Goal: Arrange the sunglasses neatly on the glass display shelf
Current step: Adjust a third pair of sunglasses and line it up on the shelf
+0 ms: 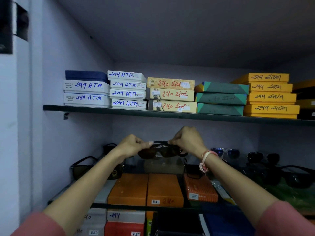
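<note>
A pair of dark brown sunglasses [160,150] hangs in the air above the middle of the glass display shelf [170,206]. My left hand [130,144] pinches its left end and my right hand [188,139] pinches its right end. More sunglasses stand on the shelf: a black pair [83,165] at the left, a pair with a gold emblem [116,172] partly behind my left forearm, a brown-lens pair [194,170] under my right wrist, a blue-lens pair [226,152] and several dark pairs [281,172] at the right.
Orange boxes [146,189] show through the glass under the sunglasses. An upper shelf [153,113] carries stacks of white, cream, green and yellow boxes [271,96]. A wall [51,116] closes the left side. More boxes [126,223] fill the level below.
</note>
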Tool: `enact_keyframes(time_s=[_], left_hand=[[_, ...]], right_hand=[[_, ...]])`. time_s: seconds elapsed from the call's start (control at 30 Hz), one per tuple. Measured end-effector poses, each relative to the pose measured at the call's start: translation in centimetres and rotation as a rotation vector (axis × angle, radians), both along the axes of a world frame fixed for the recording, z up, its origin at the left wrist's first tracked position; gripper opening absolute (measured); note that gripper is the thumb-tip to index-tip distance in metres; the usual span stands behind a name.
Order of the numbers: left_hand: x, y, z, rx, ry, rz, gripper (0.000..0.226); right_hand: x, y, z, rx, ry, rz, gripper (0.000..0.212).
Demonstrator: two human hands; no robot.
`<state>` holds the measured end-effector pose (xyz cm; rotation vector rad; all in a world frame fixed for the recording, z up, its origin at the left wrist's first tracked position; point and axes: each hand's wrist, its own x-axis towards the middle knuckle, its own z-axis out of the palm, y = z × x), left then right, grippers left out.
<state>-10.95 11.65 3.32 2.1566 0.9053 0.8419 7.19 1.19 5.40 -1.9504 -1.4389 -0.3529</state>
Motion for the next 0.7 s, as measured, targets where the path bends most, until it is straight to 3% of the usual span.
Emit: enact_keyframes(time_s=[0.1,0.23,0.37,0.57,0.7], left_hand=[[-0.2,0.2,0.1,0.014,-0.066,0.089,0.022],[-0.4,-0.3,1.0,0.196,0.131,0.139,0.026],[-0.6,-0.7,1.8,0.377,0.260,0.377,0.025],[-1.2,-0.4,0.9,0.228,0.355,0.403,0.028],[-1.2,-0.2,0.0,0.170,0.379,0.399,0.036]], right_hand=[[-0.2,-0.1,-0.2,0.119,0.019,-0.101,0.030],[-0.6,-0.1,-0.4,0.176,0.053,-0.201,0.032],[-0.6,-0.1,-1.1,0.159,0.127,-0.266,0.037],[-0.7,0.1,-1.8,-0.089,0.145,-0.263,0.027],[-0.9,-0.1,-2.3,-0.196,0.162,-0.272,0.034]])
